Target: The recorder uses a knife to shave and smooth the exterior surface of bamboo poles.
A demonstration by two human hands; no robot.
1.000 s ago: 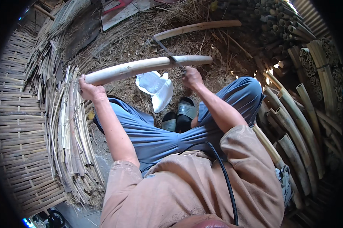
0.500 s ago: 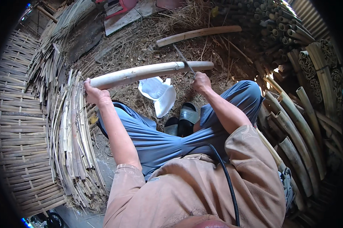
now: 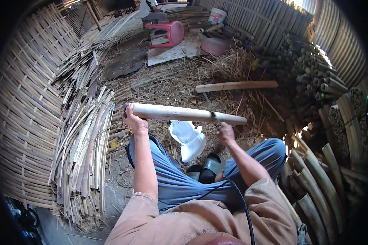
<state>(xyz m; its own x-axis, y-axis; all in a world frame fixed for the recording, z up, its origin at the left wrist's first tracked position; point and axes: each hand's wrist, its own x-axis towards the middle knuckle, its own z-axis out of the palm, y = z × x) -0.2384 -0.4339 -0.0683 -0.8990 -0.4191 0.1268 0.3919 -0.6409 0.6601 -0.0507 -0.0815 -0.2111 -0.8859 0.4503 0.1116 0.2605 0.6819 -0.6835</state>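
A pale bamboo pole [image 3: 171, 112] lies crosswise in front of my knees, its right end a little nearer to me. My left hand [image 3: 135, 122] is closed around its left end. In my right hand [image 3: 225, 134] is a knife [image 3: 208, 99], gripped by the handle just on the near side of the pole. The blade crosses the pole close to a dark ring toward its right end; whether it has cut in cannot be made out. Beyond lies another bamboo piece [image 3: 237, 86] on the littered ground. A white open container [image 3: 188, 141] sits between the pole and my sandals.
Bundled bamboo strips [image 3: 84, 151] lie at my left, beside a woven bamboo wall [image 3: 24, 122]. Thick bamboo lengths [image 3: 318, 183] stand at my right, with stacked poles [image 3: 314, 79] behind. Farther off are a pink stool [image 3: 175, 33] and a white bucket [image 3: 217, 16].
The view has tilted up, showing more of the far ground. The pole's right end, slanting away before, now slants slightly toward me. Both hands keep their holds.
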